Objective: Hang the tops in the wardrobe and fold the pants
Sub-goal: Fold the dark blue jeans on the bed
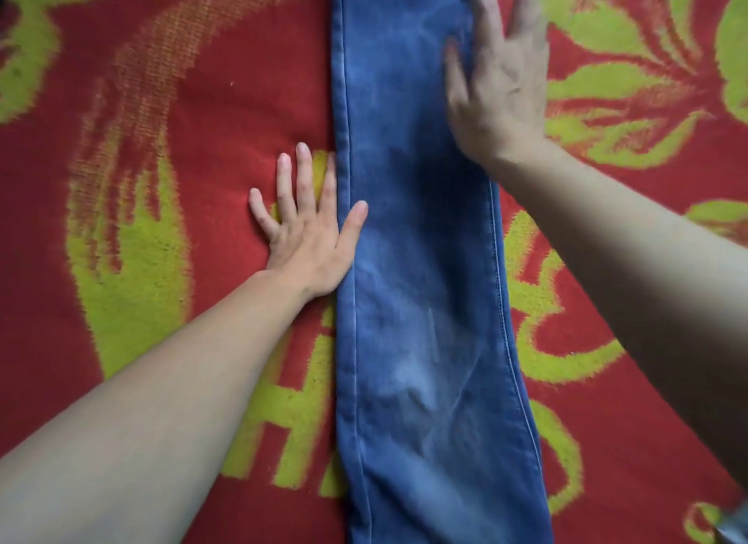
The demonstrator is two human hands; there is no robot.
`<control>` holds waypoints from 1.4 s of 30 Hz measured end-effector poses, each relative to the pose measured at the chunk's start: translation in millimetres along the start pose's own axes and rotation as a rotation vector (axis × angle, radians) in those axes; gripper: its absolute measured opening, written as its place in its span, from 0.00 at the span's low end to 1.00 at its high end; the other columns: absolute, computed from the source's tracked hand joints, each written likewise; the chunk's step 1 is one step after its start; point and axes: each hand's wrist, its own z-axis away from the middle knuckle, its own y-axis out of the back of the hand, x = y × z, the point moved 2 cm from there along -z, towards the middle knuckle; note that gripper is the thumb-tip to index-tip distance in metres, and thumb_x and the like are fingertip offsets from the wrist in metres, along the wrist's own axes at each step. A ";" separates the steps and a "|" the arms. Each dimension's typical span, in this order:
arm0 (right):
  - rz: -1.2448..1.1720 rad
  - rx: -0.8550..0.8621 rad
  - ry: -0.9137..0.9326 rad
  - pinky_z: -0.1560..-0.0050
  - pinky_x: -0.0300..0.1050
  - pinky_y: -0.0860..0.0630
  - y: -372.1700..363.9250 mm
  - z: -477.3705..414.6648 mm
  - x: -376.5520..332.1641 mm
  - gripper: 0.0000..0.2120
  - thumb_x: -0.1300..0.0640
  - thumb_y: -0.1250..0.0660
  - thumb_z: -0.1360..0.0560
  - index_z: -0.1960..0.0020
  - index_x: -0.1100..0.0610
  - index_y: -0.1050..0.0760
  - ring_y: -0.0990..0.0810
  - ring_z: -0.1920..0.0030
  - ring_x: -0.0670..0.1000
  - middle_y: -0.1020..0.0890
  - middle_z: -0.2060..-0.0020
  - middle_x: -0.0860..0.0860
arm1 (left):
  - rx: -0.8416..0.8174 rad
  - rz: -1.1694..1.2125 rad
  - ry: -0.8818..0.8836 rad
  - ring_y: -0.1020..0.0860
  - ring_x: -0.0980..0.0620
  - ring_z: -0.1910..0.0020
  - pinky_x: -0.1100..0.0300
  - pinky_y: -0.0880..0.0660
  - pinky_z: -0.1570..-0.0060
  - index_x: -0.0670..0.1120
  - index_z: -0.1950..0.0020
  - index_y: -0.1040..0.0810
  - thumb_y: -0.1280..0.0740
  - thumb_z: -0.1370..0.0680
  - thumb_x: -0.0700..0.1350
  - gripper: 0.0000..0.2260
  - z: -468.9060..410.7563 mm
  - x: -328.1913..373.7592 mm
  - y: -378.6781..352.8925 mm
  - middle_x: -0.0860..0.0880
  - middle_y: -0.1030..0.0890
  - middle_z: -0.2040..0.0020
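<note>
Denim jeans [425, 260] lying straight on red blanket [194, 110]; L grip [307, 236] flat-fingered, steadying seam edge; R grip [502, 98] spread flat, prob. smoothing cloth pre-fold.

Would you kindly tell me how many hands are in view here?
2. The left hand lies flat on the blanket at the jeans' left edge, thumb on the denim; the right hand, blurred, spreads over their right edge farther up.

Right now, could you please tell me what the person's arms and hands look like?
Both are bare: the left hand and right hand show no gloves, rings or watch, and no sleeve covers the left forearm or right forearm within the frame. The left hand's nails look short and unpainted; the right hand is blurred.
</note>
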 end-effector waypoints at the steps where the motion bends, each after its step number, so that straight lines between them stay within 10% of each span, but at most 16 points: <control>1: 0.056 -0.074 0.080 0.25 0.51 0.42 -6.6 22.0 0.9 0.26 0.46 0.47 0.18 0.22 0.53 0.37 0.40 0.24 0.63 0.41 0.24 0.65 | 0.005 -0.013 0.002 0.65 0.46 0.22 0.34 0.62 0.29 0.50 0.20 0.57 0.56 0.19 0.63 0.32 -0.3 0.0 -0.1 0.48 0.65 0.21; 5: 0.290 -0.384 0.059 0.24 0.64 0.51 -25.3 90.3 13.7 0.30 0.39 0.56 0.17 0.19 0.50 0.51 0.53 0.21 0.64 0.53 0.20 0.60 | 0.014 -0.035 -0.003 0.64 0.45 0.22 0.33 0.61 0.29 0.51 0.20 0.58 0.56 0.19 0.64 0.32 -1.2 -1.0 -2.8 0.47 0.64 0.21; 17: 0.205 -0.464 0.009 0.24 0.64 0.49 13.8 263.6 9.8 0.31 0.38 0.51 0.18 0.19 0.50 0.47 0.54 0.21 0.62 0.52 0.20 0.58 | 0.145 0.088 -0.022 0.58 0.48 0.21 0.38 0.61 0.26 0.46 0.20 0.56 0.52 0.20 0.65 0.36 17.2 -3.1 -3.9 0.48 0.56 0.19; 24: 0.255 -0.557 -0.063 0.24 0.65 0.49 60.3 404.1 17.7 0.33 0.37 0.49 0.19 0.19 0.51 0.49 0.55 0.21 0.64 0.53 0.20 0.57 | 0.063 0.104 -0.134 0.53 0.46 0.21 0.44 0.55 0.24 0.42 0.20 0.51 0.48 0.21 0.64 0.37 211.1 -4.0 -70.8 0.44 0.50 0.20; 36: -0.009 -0.650 -0.287 0.25 0.59 0.42 121.7 544.5 29.2 0.41 0.42 0.37 0.21 0.19 0.53 0.56 0.50 0.22 0.63 0.56 0.20 0.59 | -0.003 0.287 0.209 0.48 0.45 0.21 0.43 0.47 0.25 0.43 0.21 0.44 0.40 0.20 0.57 0.33 439.0 27.4 -150.6 0.44 0.46 0.20; 42: -0.407 -0.572 -0.816 0.29 0.55 0.36 155.6 619.1 35.0 0.50 0.42 0.25 0.30 0.20 0.55 0.50 0.33 0.29 0.59 0.30 0.31 0.57 | -0.112 0.731 0.663 0.38 0.40 0.26 0.49 0.39 0.29 0.46 0.20 0.53 0.27 0.26 0.50 0.44 521.1 45.9 -185.7 0.40 0.42 0.23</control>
